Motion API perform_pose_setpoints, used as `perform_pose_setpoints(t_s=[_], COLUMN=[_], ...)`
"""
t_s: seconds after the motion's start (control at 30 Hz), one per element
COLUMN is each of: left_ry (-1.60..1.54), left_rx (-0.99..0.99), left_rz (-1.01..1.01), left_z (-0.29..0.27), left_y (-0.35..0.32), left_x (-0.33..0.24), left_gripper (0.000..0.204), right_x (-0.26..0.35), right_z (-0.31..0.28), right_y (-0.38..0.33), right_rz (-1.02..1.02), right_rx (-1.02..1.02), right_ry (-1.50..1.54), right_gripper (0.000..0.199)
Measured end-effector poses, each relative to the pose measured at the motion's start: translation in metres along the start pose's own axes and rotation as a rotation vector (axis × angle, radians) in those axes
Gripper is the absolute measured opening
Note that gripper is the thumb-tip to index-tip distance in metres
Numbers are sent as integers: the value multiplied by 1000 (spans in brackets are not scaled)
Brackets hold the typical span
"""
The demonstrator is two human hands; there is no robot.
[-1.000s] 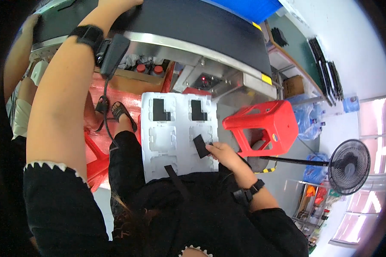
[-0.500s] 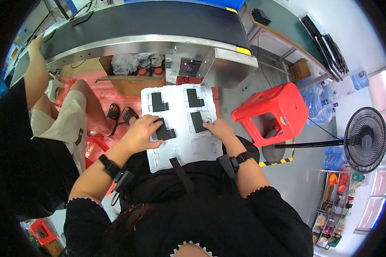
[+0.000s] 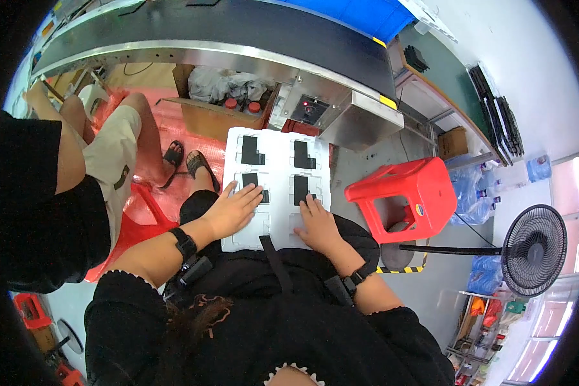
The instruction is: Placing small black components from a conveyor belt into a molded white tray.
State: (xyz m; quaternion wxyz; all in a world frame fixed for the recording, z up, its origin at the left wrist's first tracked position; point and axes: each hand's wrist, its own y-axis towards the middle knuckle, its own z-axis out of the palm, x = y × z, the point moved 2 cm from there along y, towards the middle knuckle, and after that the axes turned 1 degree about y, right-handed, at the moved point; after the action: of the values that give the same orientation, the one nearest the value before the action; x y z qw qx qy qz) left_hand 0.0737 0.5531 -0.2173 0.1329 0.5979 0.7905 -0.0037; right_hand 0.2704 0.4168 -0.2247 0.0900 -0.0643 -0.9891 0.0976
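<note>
A white moulded tray (image 3: 278, 222) lies on my lap, its pockets holding flat black L-shaped pieces. In the far row sit a left piece (image 3: 249, 150) and a right piece (image 3: 302, 154). Nearer to me, my left hand (image 3: 233, 211) is spread flat, fingertips over the near left piece (image 3: 250, 179) and partly hiding it. My right hand (image 3: 320, 228) rests low on the tray with its fingers stretched out; the fingertips reach the lower end of the near right piece (image 3: 300, 188). Neither hand grips anything.
A conveyor (image 3: 238, 32) with a metal frame runs across the far side. Below it stands a cardboard box (image 3: 215, 119) with red-capped containers. A red stool (image 3: 424, 193) and a black fan (image 3: 534, 249) are at right. Another person's leg (image 3: 149, 145) is close on the left.
The near left piece, tilted under my left fingers before, now lies flatter in its pocket. My left hand has flattened out, and my right fingers have straightened. The whole view has shifted.
</note>
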Motion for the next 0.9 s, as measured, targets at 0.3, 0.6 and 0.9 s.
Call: perform_pose_setpoints(t_s=[0.3,0.6,0.9], left_ry=[151,38,-247], left_rx=[80,-15,61], left_rz=[-25,-24,-5], left_z=[5,10,3], left_y=[-9,-25,-20], left_x=[-4,9,28], left_gripper=[39,43,44], right_x=[40,45,1], right_z=[-49,-227,-347], right_y=[23,81,260], right_rz=[94,-396,-96], right_rx=[576,191,-623], right_ry=[-108,310,133], right_gripper=[54,33,59])
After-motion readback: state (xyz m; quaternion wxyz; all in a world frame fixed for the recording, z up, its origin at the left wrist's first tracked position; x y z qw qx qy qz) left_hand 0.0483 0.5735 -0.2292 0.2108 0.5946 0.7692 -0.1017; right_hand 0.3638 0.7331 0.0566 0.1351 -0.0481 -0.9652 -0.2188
